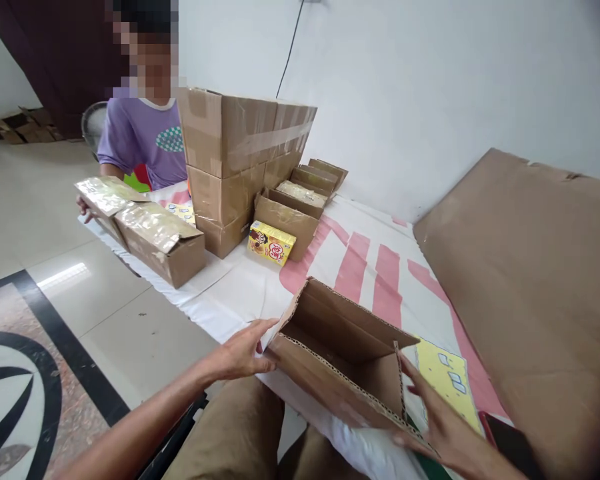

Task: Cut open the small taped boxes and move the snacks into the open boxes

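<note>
Cardboard box [320, 383], 1, open at the top, at the table's near edge and held between 2 hands: the left hand [245, 350] grips its left end, thumb and fingers parted; the right hand [445, 420] grips its right end. Beyond: 2 taped boxes [155, 227], end to end; 1 stack of boxes [250, 133], full count hidden; 1 yellow packet [273, 243] beside it. Right: 1 cardboard sheet [530, 280], 1 phone [513, 447]. Far left: 1 co-worker [145, 143], purple shirt.
</note>
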`<action>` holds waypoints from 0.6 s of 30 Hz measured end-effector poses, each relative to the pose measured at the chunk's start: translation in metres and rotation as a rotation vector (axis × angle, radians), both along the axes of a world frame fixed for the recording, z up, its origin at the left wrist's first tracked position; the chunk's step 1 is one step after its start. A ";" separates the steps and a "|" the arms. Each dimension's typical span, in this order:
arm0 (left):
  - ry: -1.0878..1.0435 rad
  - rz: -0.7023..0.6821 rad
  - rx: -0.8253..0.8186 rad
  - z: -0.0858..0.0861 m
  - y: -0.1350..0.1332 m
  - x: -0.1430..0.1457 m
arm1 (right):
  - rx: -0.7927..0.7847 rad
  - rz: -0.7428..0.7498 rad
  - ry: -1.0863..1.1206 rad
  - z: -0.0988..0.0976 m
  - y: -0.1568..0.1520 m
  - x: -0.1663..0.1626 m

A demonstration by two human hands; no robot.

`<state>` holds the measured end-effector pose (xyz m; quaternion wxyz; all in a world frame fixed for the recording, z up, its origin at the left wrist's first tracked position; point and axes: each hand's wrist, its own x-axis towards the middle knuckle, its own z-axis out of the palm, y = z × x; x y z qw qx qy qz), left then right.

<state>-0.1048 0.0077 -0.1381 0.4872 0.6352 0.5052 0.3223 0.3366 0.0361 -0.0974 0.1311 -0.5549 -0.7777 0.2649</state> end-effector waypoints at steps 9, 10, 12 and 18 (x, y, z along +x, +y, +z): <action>-0.246 0.535 0.019 -0.019 0.026 0.028 | 0.087 0.060 0.409 -0.024 0.031 -0.095; -0.287 0.567 0.033 -0.016 0.034 0.027 | 0.074 0.062 0.448 -0.024 0.043 -0.101; -0.377 0.626 0.073 -0.010 0.050 0.031 | 0.034 0.043 0.526 -0.023 0.065 -0.108; -0.237 0.672 0.057 -0.012 0.061 0.056 | 0.027 -0.074 0.637 -0.031 0.095 -0.088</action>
